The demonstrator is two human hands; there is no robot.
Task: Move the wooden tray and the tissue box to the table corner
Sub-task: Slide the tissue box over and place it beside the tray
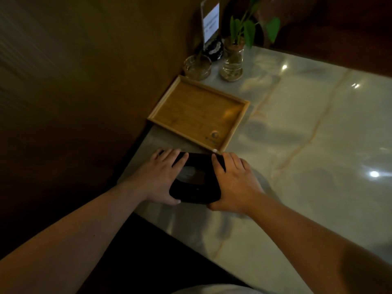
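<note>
A black tissue box [198, 179] rests on the pale marble table [307, 134], near its left edge, with a tissue showing in the top slot. My left hand [160, 177] grips the box's left side and my right hand [234, 183] grips its right side. Just beyond the box lies the empty wooden tray [198, 112], flat against the brown wall on the left; the box's far end nearly touches the tray's near rim.
Past the tray, in the far left corner, stand a glass ashtray [197, 67], a glass vase with a green plant [232, 62] and an upright sign holder [210, 24]. The brown wall [84, 81] runs along the table's left edge.
</note>
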